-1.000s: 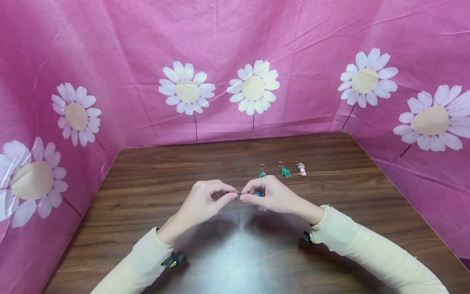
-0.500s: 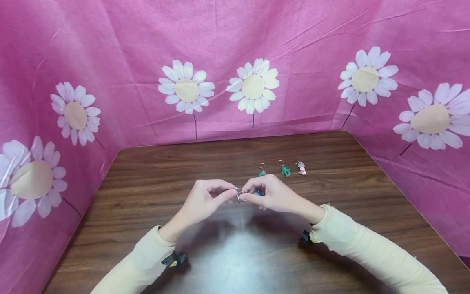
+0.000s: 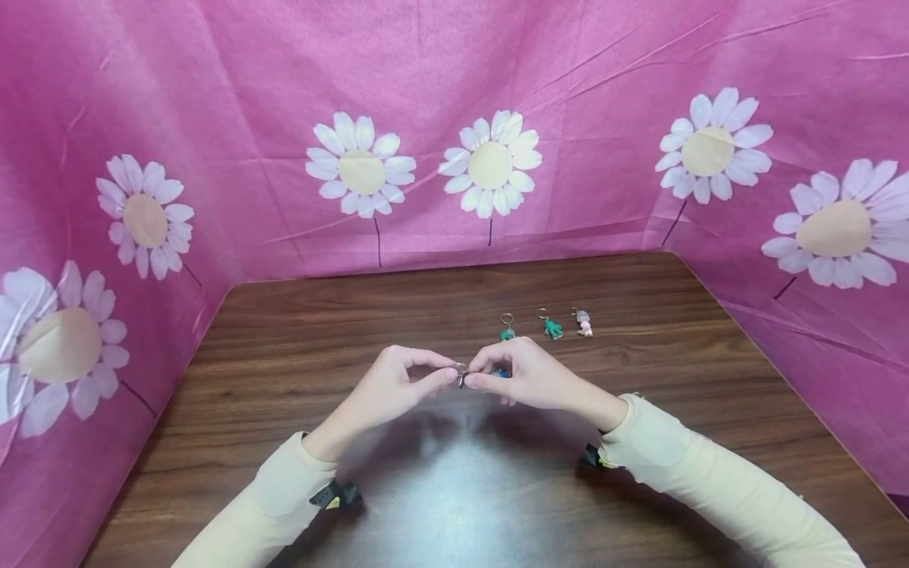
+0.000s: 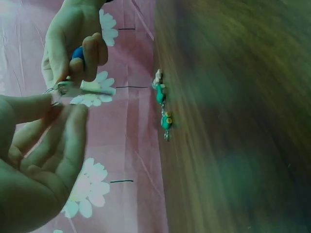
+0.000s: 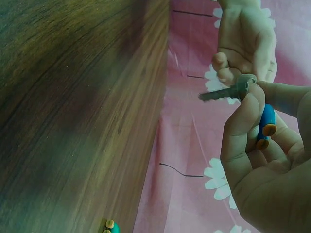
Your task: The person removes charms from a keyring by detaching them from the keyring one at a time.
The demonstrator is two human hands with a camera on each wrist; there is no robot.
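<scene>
In front of me, my two hands meet over the table. With thumb and index finger my left hand (image 3: 398, 386) pinches a thin metal key ring (image 4: 50, 90). My right hand (image 3: 525, 375) pinches the other side, beside the head of a metal key (image 5: 223, 92), whose toothed blade points down between the hands. A blue figure keychain (image 5: 267, 124) with orange feet is tucked in the curled fingers of the right hand. Fingertips hide how ring and key join.
Beyond the right hand lie a green keychain with a grey part (image 3: 507, 334), a green figure keychain (image 3: 552, 327) and a pink figure keychain (image 3: 584, 322). A brown wooden table (image 3: 305, 315) is bordered by a pink flowered cloth (image 3: 426, 71).
The key has swung to point downward between the hands and shows more clearly than a second ago. The left fingertips have drawn slightly left; the right hand stays nearly in place.
</scene>
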